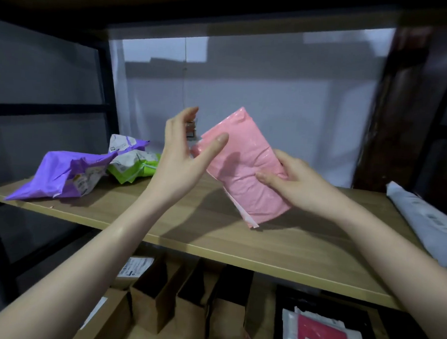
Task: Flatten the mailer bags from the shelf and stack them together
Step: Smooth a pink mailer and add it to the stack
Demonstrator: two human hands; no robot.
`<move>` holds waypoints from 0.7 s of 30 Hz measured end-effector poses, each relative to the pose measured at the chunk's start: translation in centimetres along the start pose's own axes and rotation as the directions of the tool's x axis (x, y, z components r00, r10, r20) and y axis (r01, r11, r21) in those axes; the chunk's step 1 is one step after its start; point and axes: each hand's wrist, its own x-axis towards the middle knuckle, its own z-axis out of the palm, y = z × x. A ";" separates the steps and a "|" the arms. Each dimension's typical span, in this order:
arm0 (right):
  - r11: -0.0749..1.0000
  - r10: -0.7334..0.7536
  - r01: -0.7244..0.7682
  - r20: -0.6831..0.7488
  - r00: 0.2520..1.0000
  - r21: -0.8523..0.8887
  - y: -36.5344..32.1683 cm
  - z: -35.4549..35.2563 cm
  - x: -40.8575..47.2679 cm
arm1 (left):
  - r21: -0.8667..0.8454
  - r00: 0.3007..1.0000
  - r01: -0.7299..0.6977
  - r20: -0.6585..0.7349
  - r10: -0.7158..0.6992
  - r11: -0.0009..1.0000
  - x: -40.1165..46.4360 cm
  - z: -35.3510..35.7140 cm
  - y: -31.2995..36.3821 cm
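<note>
The wooden shelf [127, 213] runs wide in front of me, and most of what I still have to deal with lies on its left end: a crumpled purple mailer [59, 176] near the front edge, with a green and white one [132, 168] bunched up just behind it, touching. Far right, a grey-white bag [421, 218] lies along the shelf (it looks flatter already, though part of it runs out of view).

The pink mailer [242, 175] is the one in hand, held tilted above the shelf, its lower corner close to the wood or perhaps touching; I cannot tell. It is wrinkled across the middle and puffed at the top.

My right hand [297, 181] has it pinched at the right edge, thumb on the face and fingers clamped behind. My left hand [184, 154] is open, fingers spread and loose, thumb just resting on the bag's upper left corner.

To do this well, I think I should keep the right pinch firm as an anchor and sweep the left palm flat from that anchor outward toward the open end, so trapped air escapes instead of shifting. Laying it on the wood first would give a hard backing.
</note>
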 end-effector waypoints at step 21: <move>0.905 0.370 -0.326 0.132 0.919 -0.272 5.0 -3.6 -5.8 | 0.069 0.837 0.380 0.398 -0.375 0.922 -2.9 6.8 -1.0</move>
